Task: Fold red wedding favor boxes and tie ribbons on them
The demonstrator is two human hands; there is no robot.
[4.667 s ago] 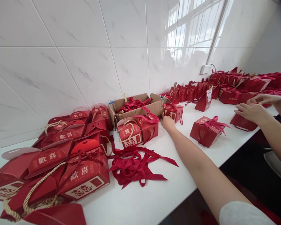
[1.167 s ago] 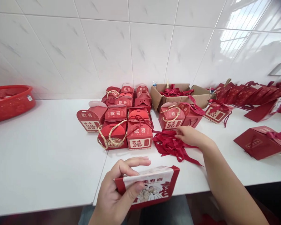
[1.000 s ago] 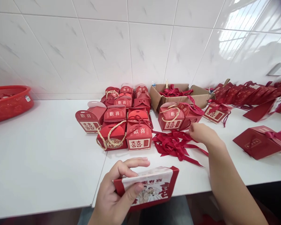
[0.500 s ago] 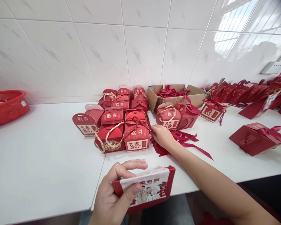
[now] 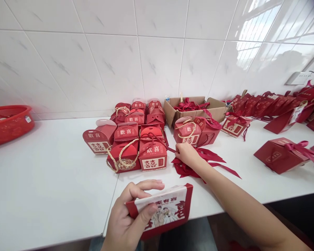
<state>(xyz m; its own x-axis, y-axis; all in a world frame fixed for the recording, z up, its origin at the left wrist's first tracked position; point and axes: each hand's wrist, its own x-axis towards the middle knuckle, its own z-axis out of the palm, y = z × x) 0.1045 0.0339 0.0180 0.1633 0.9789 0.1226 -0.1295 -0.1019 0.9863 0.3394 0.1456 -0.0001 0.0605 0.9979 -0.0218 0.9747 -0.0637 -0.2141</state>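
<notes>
- The left hand (image 5: 125, 218) has its fingers clamped on a red-and-white wedding favour box (image 5: 170, 211), thumb flat on the printed face, other fingers reaching over the top
- That favour box is tilted, held up at the front edge of the table (image 5: 54, 181), its face showing a drawn couple and dark red characters
- The right hand (image 5: 187, 155) has its fingers together, closed on a strip at the left of a dark red ribbon pile (image 5: 181, 169)
- The ribbon pile lies between the table's front and back edges, some tails trailing rightward
- Just left of it, double-happiness boxes (image 5: 127, 132) stand packed in rows toward the back edge
- Twin boxes (image 5: 189, 130) stand side by side just behind the right hand
- An open cardboard carton (image 5: 171, 113) sits at the back edge, loose ribbons (image 5: 189, 104) inside
- A red plastic basket (image 5: 15, 130) is at the back edge, far to the left, partly out of view
- A bow-tied box (image 5: 273, 157) rests toward the right, between the front and back edges
</notes>
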